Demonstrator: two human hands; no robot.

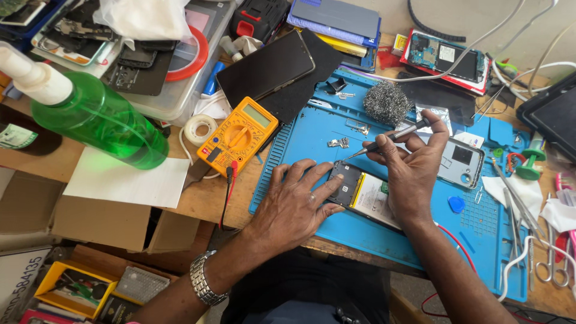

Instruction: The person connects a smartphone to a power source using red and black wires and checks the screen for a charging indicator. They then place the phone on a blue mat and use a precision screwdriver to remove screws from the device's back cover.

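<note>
The opened black smartphone (pixel 360 193) with its pale battery exposed lies on the blue rubber mat (pixel 300 144), long axis slanting lower right. Left hand (pixel 297 204) presses it flat, fingers spread; right hand (pixel 414 162) pinches a slim metal screwdriver (pixel 390 138), tip pointing left.

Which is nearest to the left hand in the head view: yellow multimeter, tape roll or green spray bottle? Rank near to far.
From the left hand, which lies flat on the opened phone:
1. Yellow multimeter, just up and left, by the blue mat's edge.
2. Tape roll, beyond the multimeter's left side.
3. Green spray bottle, far left, lying on its side.
</note>
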